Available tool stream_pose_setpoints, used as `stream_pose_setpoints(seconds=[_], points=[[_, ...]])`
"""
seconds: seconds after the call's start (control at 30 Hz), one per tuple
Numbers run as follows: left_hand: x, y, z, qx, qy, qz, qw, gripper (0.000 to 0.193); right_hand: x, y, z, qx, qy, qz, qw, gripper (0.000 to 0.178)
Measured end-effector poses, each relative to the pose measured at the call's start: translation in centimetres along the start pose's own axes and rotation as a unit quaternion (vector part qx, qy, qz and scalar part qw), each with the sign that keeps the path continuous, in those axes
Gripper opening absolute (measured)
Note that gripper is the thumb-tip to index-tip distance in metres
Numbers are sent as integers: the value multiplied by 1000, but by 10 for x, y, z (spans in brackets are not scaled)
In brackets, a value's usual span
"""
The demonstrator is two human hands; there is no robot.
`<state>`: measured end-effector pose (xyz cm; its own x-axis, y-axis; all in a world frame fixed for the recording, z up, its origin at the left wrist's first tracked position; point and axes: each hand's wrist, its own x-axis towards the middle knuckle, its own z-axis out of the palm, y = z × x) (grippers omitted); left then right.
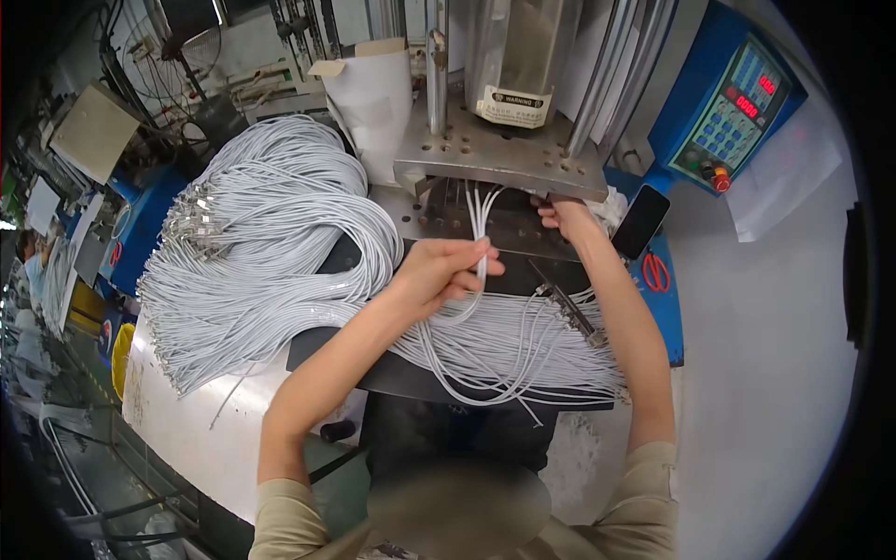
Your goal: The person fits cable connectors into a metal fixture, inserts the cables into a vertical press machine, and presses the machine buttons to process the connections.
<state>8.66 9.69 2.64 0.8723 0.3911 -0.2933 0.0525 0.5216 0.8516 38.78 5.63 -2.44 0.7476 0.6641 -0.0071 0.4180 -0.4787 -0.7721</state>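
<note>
Several thin white cables (480, 217) run up from my left hand (450, 271), which is closed around them. Their upper ends reach in beneath the thick steel plate (499, 161) of a press. My right hand (563, 215) is at the right side of the press bed, its fingers curled and partly under that plate's edge. What they hold, if anything, is hidden. Below my hands lies a layer of white cables (504, 350) on a black board. A narrow metal fixture (571, 315) rests on top of them, near my right forearm.
A large looped bundle of white cables (271, 219) with metal ends fills the table's left side. A white cardboard box (373, 112) stands behind it. To the right are a phone (641, 222), red-handled scissors (656, 273) and a blue control panel (728, 112) with a red button.
</note>
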Motion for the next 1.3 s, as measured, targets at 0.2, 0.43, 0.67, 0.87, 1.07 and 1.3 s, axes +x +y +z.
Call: stream_pose_setpoints(seconds=[0.2,0.43,0.67,0.87,1.07,1.3], points=[[-84,-21,-9,98,50,-30,993,30,-73,-45,28,-253,-46,-100,961,76],[-119,54,-104,264,448,350,779,40,-78,-27,23,-285,-88,-187,936,66],[-76,35,-139,254,463,276,803,51,-171,-8,-45,-251,32,-282,925,32],[-42,1,4,389,85,232,888,48,-249,44,-92,-329,-48,-176,926,29],[0,-89,77,538,-92,471,693,31,-235,65,-88,-253,21,-185,949,30],[-20,-75,53,569,-59,493,655,28,-151,43,-100,160,-106,42,980,30]])
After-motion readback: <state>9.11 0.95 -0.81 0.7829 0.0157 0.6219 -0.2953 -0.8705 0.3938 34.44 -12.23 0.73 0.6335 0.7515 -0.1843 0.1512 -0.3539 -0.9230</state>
